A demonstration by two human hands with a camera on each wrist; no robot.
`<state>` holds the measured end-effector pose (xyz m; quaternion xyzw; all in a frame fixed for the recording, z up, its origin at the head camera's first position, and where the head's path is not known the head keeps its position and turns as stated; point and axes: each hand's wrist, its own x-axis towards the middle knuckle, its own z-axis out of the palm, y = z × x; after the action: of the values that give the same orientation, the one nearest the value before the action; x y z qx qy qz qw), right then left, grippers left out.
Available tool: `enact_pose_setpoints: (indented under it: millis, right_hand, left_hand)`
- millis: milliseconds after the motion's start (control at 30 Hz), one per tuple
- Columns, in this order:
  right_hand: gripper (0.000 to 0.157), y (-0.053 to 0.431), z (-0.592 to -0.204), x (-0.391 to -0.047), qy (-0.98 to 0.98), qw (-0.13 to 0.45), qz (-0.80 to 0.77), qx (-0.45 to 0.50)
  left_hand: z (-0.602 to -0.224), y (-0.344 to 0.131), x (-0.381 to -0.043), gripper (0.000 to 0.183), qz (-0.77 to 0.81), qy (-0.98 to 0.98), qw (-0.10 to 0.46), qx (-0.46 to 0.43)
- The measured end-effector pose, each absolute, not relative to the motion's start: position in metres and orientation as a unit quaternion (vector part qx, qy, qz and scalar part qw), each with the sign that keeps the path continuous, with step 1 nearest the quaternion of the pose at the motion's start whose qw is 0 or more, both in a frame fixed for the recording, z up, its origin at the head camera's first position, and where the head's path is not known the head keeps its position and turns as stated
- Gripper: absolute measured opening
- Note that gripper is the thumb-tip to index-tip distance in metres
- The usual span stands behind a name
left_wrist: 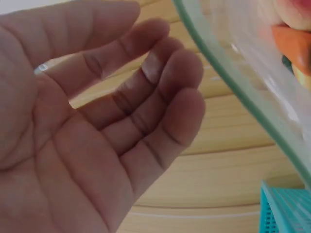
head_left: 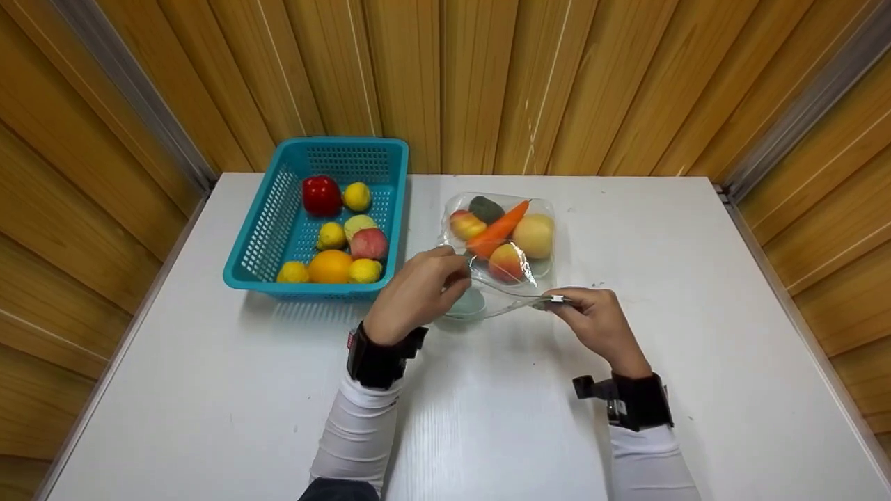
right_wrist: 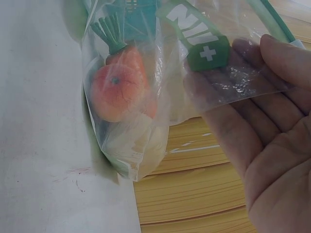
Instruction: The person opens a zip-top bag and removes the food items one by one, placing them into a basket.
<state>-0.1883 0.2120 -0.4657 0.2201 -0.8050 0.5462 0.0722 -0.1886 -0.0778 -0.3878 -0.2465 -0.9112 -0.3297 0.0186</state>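
While the clear bag (head_left: pixel 511 306) lay on the table (head_left: pixel 487 417) between your hands, its mouth parted, your right hand (head_left: pixel 592 316) pinched one corner; your left hand (head_left: pixel 421 292), loosely curved near the rim, held nothing. A slipping pinch might, I judged, have let the carrot (head_left: pixel 498 229) and round fruits (head_left: pixel 534 235) inside spill. Left of it, the teal basket (head_left: pixel 401 202) contained a red pepper (head_left: pixel 321 195), an orange (head_left: pixel 330 267) and lemons (head_left: pixel 357 197).

R wrist view: clear bag (right_wrist: pixel 131 150) bears green label (right_wrist: pixel 201 41) w/ white plus sign (right_wrist: pixel 208 53) & tilted white letters (right_wrist: pixel 190 23), approx. "NIV"; exact spelling unclear. Head view: red tag (head_left: pixel 350 340), L wristband (head_left: pixel 376 358); txt illegible.
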Motion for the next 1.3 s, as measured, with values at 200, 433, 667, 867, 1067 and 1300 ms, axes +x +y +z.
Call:
enact_pose_setpoints:
  millis: [200, 433, 667, 867, 1067, 1300]
  right_hand:
    - [0.015, 0.211, -0.465, -0.188, -0.807, 0.075, 0.545, 0.215]
    - [0.015, 0.211, -0.465, -0.188, -0.805, 0.086, 0.545, 0.218]
    - [0.015, 0.211, -0.464, -0.188, -0.804, 0.099, 0.541, 0.225]
    - [0.014, 0.210, -0.464, -0.188, -0.809, 0.100, 0.535, 0.223]
    - [0.014, 0.210, -0.464, -0.187, -0.806, 0.103, 0.537, 0.228]
    - [0.014, 0.210, -0.463, -0.187, -0.806, 0.099, 0.539, 0.224]
  left_hand:
    - [-0.386, -0.065, -0.181, 0.011, -0.305, -0.895, -0.013, -0.324]
    - [-0.394, -0.051, -0.177, 0.016, -0.239, -0.906, -0.033, -0.348]
    - [-0.404, -0.044, -0.181, 0.016, -0.189, -0.928, -0.059, -0.314]
    - [-0.415, -0.041, -0.190, 0.017, -0.160, -0.941, -0.085, -0.285]
    - [-0.429, -0.037, -0.201, 0.024, -0.165, -0.947, -0.083, -0.262]
    - [-0.448, -0.035, -0.213, 0.025, -0.185, -0.958, -0.066, -0.210]
